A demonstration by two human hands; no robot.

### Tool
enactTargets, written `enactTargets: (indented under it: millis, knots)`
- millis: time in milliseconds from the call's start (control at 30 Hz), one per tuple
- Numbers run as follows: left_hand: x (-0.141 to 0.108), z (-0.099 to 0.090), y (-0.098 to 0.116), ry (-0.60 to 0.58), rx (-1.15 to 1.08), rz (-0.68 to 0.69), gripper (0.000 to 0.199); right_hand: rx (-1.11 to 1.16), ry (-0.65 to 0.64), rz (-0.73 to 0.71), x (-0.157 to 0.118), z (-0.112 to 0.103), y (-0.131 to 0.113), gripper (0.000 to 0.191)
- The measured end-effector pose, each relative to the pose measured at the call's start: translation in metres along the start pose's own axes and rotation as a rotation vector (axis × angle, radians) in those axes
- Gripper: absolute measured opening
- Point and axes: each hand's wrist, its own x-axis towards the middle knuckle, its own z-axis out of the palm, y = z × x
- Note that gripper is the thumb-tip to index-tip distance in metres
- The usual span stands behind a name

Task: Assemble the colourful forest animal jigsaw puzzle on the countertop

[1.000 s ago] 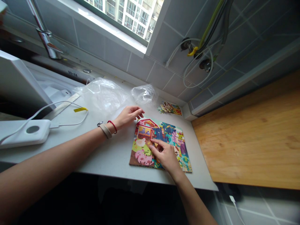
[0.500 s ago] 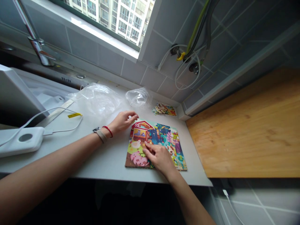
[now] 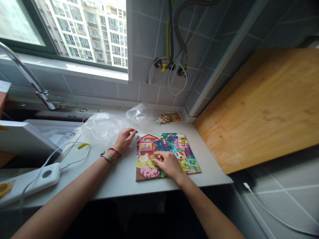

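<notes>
A colourful jigsaw puzzle [image 3: 146, 159] of a farm scene, with a red barn, a hen and a pink pig, lies flat near the counter's front edge. My right hand [image 3: 170, 165] rests on its middle, thumb and index finger apart and touching the surface beside the hen. It covers part of the picture. Just off the puzzle's upper left corner is my left hand [image 3: 126, 138], loosely curved with its fingers forward and nothing visible in it. Behind the puzzle, loose puzzle pieces [image 3: 162, 119] lie on a small picture card [image 3: 175, 117].
Crumpled clear plastic bags [image 3: 102, 124] lie behind my left hand. A white power strip [image 3: 47, 176] with a cable stands at the left, near the sink tap [image 3: 46, 98]. A wooden board [image 3: 261, 109] borders the counter [image 3: 117, 179] on the right.
The view has turned, so more of the window shows. My left hand has drawn slightly back from the puzzle's corner. My right hand stays at about the same spot on the puzzle.
</notes>
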Motion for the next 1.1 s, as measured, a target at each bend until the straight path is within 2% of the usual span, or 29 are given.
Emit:
enactTargets:
  millis: [67, 167, 233, 333, 400, 533, 700, 800, 933, 1100]
  knots:
    - [0.0, 0.0, -0.002, 0.0, 0.027, 0.014, 0.04, 0.079, 0.105, 0.014, 0.001, -0.011, 0.012, 0.033]
    - [0.001, 0.003, -0.004, -0.021, 0.053, 0.029, 0.04, 0.211, 0.268, 0.056, 0.014, -0.044, 0.04, 0.063]
    - [0.001, 0.005, -0.005, -0.03, 0.066, 0.021, 0.042, 0.37, 0.356, 0.108, 0.031, -0.069, 0.064, 0.076]
    - [0.002, 0.007, -0.005, -0.029, 0.083, -0.018, 0.047, 0.537, 0.492, 0.114, 0.064, -0.097, 0.104, 0.076]
    - [0.002, 0.007, -0.004, -0.029, 0.096, -0.046, 0.05, 0.635, 0.572, 0.12, 0.085, -0.105, 0.13, 0.071]
    - [0.0, 0.006, -0.001, -0.007, 0.146, -0.102, 0.049, 0.733, 0.666, 0.228, 0.113, -0.097, 0.169, 0.049]
    - [-0.001, 0.005, 0.009, 0.031, 0.225, -0.154, 0.048, 0.787, 0.659, 0.276, 0.118, -0.079, 0.193, 0.026]
    - [0.005, 0.007, 0.015, 0.053, 0.261, -0.186, 0.05, 0.78, 0.668, 0.279, 0.119, -0.078, 0.197, 0.029]
    - [0.021, 0.013, 0.023, 0.059, 0.299, -0.212, 0.059, 0.739, 0.705, 0.244, 0.121, -0.077, 0.193, 0.043]
    - [0.04, 0.03, 0.042, -0.04, 0.371, -0.145, 0.063, 0.702, 0.694, 0.193, 0.124, -0.074, 0.187, 0.055]
